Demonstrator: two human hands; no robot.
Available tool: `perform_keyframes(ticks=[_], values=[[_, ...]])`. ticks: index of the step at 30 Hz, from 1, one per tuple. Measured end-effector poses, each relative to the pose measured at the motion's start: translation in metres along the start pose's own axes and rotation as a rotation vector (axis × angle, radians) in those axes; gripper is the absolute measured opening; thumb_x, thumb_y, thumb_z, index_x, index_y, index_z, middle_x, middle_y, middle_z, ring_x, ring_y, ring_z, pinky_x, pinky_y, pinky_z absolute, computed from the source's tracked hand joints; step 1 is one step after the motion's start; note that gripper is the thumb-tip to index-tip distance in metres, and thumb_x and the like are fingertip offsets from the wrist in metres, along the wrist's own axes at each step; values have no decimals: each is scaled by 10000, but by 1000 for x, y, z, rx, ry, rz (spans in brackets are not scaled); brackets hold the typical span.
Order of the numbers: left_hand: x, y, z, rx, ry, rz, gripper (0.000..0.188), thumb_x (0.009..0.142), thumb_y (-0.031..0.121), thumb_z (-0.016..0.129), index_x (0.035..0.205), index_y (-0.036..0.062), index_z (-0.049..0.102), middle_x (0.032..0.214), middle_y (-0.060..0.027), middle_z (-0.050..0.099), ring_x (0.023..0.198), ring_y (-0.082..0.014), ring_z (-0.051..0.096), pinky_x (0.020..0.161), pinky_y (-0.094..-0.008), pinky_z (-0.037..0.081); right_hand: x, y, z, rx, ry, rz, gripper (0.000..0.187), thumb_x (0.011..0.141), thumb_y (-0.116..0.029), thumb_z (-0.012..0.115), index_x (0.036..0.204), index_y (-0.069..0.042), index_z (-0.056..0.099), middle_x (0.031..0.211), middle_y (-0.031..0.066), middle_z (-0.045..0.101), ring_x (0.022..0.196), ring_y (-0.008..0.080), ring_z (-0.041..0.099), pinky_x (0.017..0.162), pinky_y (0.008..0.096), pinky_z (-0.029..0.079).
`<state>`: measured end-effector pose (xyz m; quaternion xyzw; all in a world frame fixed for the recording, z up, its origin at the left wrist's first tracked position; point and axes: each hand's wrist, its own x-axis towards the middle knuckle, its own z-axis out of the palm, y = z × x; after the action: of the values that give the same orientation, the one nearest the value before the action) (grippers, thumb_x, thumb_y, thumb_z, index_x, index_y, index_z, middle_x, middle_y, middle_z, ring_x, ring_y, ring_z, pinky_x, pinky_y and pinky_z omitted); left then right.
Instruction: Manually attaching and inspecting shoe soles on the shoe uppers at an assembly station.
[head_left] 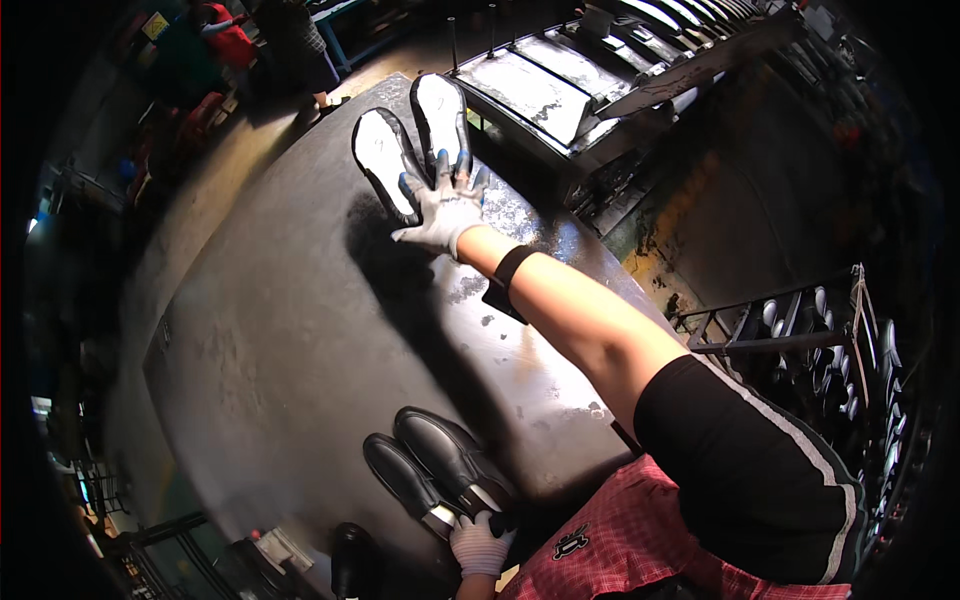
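My right hand, in a pale glove with blue fingertips, reaches to the far end of the metal table. Its fingers are spread over the near ends of two black shoe uppers lying bottom up. White undersides show on the left upper and the right upper. At the near edge, my left hand, in a white knitted glove, is closed at the heel ends of a pair of black loafers. These lie side by side, toes pointing away; pale pieces show in their openings. The left fingertips are partly hidden.
The grey metal table spreads between my hands. Another black shoe stands at the near edge. A metal rack is at the far right, and a shoe-filled rack at right. A person in red is at far left.
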<state>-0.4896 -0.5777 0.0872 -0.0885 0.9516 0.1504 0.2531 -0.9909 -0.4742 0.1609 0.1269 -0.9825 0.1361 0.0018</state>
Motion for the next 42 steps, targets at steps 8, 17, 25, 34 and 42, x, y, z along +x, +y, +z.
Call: perform_keyframes(ticks=[8,17,25,34,42], values=[[-40,11,0,-278,-289,-546,460,971,373,509,1198,-17,603,1127,-288,610,1055,-399,590,872,-485,503,85,28,13,22,97,-88,971,643,-719,736,1486,-364,410,1599,273,175,1480,501,96,1104,741,127],[-41,23,13,-366,823,-492,513,937,390,631,1241,-23,615,1279,-170,585,1251,-361,479,1076,-495,350,211,33,17,-63,29,-128,1004,671,-794,653,1526,-388,318,1611,272,122,1471,525,88,1114,733,106],[78,-151,-108,-1557,1416,-385,433,1054,280,371,1418,46,401,1404,-125,445,1308,-257,426,1130,-426,330,222,72,36,-56,18,-278,1028,738,-688,678,1560,-234,261,1608,240,178,1489,441,140,1186,572,183],[185,-151,-194,-2441,1258,-69,599,904,534,541,1342,127,514,1376,-107,519,1316,-331,455,1111,-567,360,-171,74,41,612,-275,-462,805,859,-372,719,1491,-41,345,1466,232,429,1372,385,400,1145,466,314],[177,4,-116,-2368,518,126,760,838,584,630,1398,102,450,1361,-118,507,1279,-308,479,1106,-492,385,-254,-14,-18,149,-107,-683,919,728,-331,806,1516,-257,338,1523,188,361,1330,400,434,1054,566,396]])
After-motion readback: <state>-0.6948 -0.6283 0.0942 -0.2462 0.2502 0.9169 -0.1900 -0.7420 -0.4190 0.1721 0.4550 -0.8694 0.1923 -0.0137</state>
